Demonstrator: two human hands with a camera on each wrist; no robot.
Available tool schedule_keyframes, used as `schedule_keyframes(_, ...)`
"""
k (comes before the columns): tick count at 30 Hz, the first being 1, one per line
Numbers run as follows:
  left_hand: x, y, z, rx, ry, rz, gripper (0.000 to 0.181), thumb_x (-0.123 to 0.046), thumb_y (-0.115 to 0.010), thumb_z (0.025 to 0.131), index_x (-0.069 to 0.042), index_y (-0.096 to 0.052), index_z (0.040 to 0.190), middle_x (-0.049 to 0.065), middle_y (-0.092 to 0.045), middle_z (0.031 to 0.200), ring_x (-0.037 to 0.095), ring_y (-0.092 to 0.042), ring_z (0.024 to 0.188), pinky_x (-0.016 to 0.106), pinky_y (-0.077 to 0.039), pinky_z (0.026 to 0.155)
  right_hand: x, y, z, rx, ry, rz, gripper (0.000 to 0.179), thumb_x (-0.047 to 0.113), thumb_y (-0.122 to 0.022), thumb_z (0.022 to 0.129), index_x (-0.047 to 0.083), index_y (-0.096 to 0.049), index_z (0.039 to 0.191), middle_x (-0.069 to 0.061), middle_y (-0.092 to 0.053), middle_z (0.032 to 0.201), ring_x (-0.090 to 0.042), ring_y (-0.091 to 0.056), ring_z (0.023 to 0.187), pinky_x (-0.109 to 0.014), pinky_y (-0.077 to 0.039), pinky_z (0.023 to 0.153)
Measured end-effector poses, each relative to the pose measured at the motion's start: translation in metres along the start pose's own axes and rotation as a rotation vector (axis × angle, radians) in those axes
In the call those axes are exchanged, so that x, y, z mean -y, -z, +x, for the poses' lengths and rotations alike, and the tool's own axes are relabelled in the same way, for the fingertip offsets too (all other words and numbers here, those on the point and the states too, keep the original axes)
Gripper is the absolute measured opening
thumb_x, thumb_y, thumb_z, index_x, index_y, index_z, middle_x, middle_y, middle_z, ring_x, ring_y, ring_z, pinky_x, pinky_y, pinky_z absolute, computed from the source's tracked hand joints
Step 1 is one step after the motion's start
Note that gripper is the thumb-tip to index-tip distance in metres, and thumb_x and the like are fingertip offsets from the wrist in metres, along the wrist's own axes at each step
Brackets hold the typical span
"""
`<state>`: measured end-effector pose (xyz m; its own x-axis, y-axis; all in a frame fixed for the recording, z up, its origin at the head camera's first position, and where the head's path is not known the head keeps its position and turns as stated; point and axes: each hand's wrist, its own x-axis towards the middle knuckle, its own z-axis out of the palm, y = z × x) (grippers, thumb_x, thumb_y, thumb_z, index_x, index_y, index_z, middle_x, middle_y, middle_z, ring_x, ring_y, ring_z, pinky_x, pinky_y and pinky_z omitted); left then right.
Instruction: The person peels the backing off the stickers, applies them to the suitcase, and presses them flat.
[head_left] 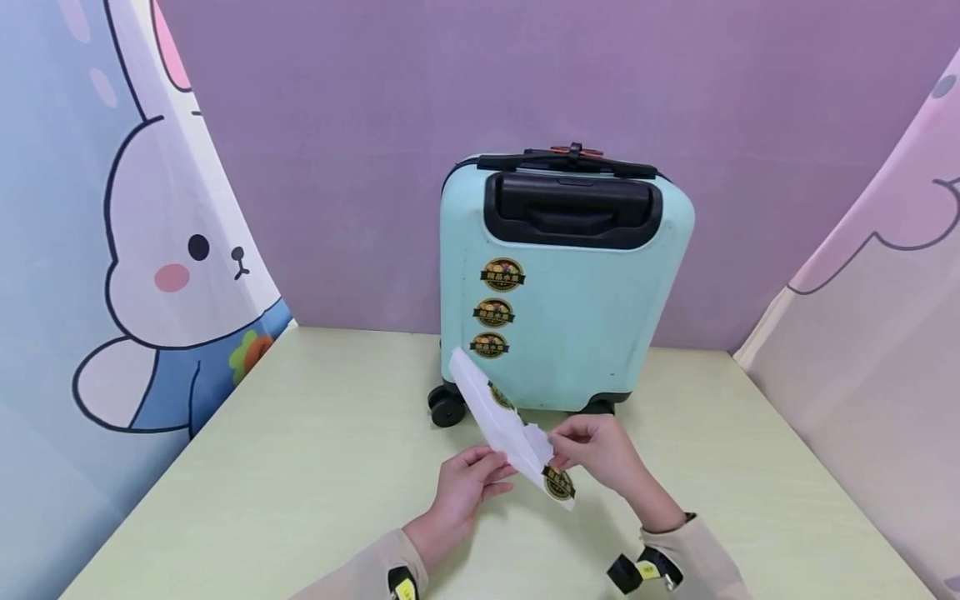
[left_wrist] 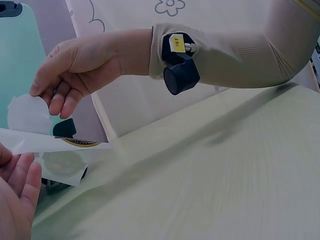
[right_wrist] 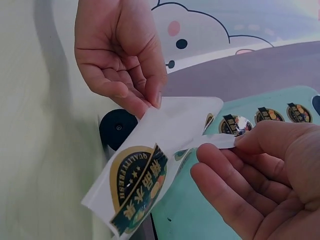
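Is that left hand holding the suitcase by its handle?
No, the left hand holds a white sticker sheet in front of the suitcase.

Suitcase (head_left: pixel 581 321) on tbl (head_left: pixel 337 425), bkdrop (head_left: pixel 345 175) behind; sticker sheet (head_left: pixel 504 427) in front, btwn L hand (head_left: pixel 463 485) & R hand (head_left: pixel 602 454).

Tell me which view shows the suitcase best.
The head view: the suitcase shows nearly whole, with the sheet hiding a lower part. The left wrist view catches only a cropped strip; the right wrist view, a cropped part with three stickers.
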<state>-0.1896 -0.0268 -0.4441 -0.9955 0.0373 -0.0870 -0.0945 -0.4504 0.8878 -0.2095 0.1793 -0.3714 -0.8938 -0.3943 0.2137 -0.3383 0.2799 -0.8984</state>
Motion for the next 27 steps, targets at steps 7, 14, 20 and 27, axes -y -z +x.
schedule_keyframes(7,0.0030,0.0028,0.0008,-0.004,0.016,-0.002,0.007,0.002,-0.065,0.091,0.005,-0.067,0.097,0.010,-0.073,0.085,0.015,-0.073,0.077,0.027,-0.061,0.068,-0.0039,0.0024,0.0000,-0.013,-0.021,-0.019,0.012,-0.002,-0.064,0.094,-0.013,-0.070,0.095,-0.021,-0.071,0.082,-0.029,-0.071,0.069,-0.036,-0.062,0.063)
schedule_keyframes(14,0.0050,0.0044,0.0020,0.001,0.016,-0.004,0.004,0.002,-0.064,0.092,0.003,-0.067,0.094,0.008,-0.073,0.084,0.015,-0.073,0.078,0.026,-0.061,0.068,-0.0042,0.0050,-0.0011,-0.056,-0.001,-0.096,0.009,-0.002,-0.066,0.092,-0.009,-0.072,0.092,-0.016,-0.071,0.080,-0.024,-0.070,0.067,-0.030,-0.061,0.062)
schedule_keyframes(20,0.0074,0.0057,0.0034,-0.005,0.026,-0.010,0.004,0.004,-0.064,0.092,0.002,-0.067,0.092,0.007,-0.073,0.082,0.015,-0.072,0.076,0.024,-0.060,0.067,-0.0050,0.0053,-0.0019,-0.089,0.002,-0.143,0.008,-0.001,-0.067,0.091,-0.006,-0.073,0.090,-0.013,-0.072,0.078,-0.021,-0.070,0.066,-0.027,-0.060,0.060)
schedule_keyframes(27,0.0073,0.0062,0.0026,-0.010,0.025,-0.010,0.003,0.004,-0.063,0.092,0.003,-0.066,0.093,0.008,-0.073,0.082,0.015,-0.072,0.076,0.025,-0.060,0.068,-0.0049,0.0061,-0.0017,-0.088,0.010,-0.133,0.008,-0.001,-0.068,0.092,-0.007,-0.072,0.091,-0.014,-0.072,0.078,-0.021,-0.070,0.067,-0.027,-0.060,0.061)
